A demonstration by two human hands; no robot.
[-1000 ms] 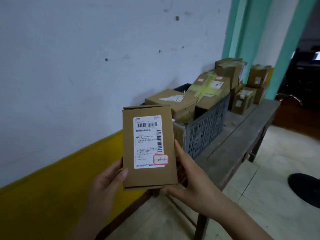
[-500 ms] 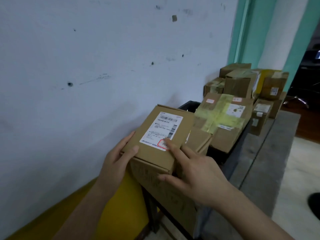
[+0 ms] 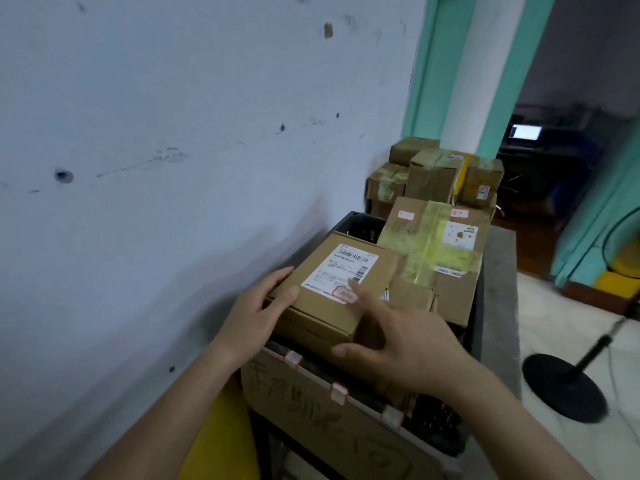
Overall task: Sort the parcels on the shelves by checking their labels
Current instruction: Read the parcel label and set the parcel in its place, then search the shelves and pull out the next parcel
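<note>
A small brown parcel [image 3: 332, 289] is held label-up over the near left part of a dark crate [image 3: 479, 327], just beside a larger tape-wrapped box [image 3: 433, 251] lying in the same crate. Its left edge is gripped by the left hand [image 3: 256, 313], with the thumb laid on top and the fingers curled along the side. The right hand [image 3: 405, 344] is spread, its forefinger laid on the red-outlined mark at the corner of the white label [image 3: 341, 271]. The crate is set on a grey bench [image 3: 498, 289], where more parcels [image 3: 433, 174] are stacked at the far end.
</note>
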